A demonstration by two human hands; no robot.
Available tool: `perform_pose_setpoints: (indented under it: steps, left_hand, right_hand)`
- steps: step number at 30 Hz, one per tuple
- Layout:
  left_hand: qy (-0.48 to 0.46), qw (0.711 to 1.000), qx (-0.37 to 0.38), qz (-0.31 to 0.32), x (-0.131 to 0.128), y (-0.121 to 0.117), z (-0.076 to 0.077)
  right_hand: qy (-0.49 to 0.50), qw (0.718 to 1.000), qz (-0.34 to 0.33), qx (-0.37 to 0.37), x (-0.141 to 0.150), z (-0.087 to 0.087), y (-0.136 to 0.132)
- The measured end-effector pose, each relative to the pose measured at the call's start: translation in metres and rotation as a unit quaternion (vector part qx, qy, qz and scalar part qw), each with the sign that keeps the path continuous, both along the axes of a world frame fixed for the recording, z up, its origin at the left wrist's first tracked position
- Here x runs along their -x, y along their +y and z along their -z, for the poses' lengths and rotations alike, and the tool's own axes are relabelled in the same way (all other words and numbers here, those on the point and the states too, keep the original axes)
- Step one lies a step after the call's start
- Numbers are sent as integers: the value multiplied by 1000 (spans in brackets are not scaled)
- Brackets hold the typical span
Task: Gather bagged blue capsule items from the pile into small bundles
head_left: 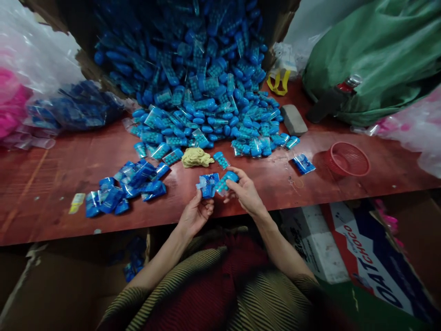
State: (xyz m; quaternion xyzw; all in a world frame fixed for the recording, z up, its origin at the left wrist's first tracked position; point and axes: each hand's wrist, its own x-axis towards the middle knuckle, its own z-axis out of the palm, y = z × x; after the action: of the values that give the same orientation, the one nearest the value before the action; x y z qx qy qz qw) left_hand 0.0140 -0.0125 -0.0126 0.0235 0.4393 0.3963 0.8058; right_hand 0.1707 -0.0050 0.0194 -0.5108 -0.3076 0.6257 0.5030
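Observation:
My left hand (197, 212) pinches a small blue printed packet (208, 185) by its lower left edge. Right beside it, my right hand (245, 192) grips a clear tube of blue balls with a blue cap (225, 182), its clear end pointing toward the packet. Whether the tube's end touches the packet or enters it, I cannot tell. Just beyond my hands lies another capped tube (221, 160), close to a crumpled yellowish cloth (197, 157). A large heap of such tubes (206, 119) spills from a cardboard box. To the left lies a pile of blue packets (127, 184).
A red plastic basket (347, 158) stands at right, near a single blue packet (303, 164). Behind are a grey block (293, 120), a dark bottle (330, 101) and a green sack (372, 59). A yellow-and-white slip (76, 202) lies at left. Cardboard boxes sit below the red table (62, 184).

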Motion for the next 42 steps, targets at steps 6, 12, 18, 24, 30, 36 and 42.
perform_pose_setpoints:
  steps: [6,12,18,24,30,36,42]
  left_hand:
    - [16,999,-48,7,2,-2,2]
    - [47,990,-133,28,7,-3,3]
    - [77,981,-175,32,11,0,3]
    - [87,982,-165,21,12,1,1]
    - [114,977,-178,4,8,-1,0]
    - [92,983,-162,-1,5,2,-6]
    - [26,996,-87,4,6,2,-8]
  right_hand:
    - [20,999,-35,-19,-3,0,-4]
    - [29,998,-38,-40,-6,3,-11]
    - [27,998,-20,-55,-3,7,-19]
    - [0,997,1,-73,-1,7,-23]
    - [-26,995,2,-95,7,14,-28]
    - [-242,956,25,-162,13,40,-38]
    - [-373,878,-21,-300,17,43,-45]
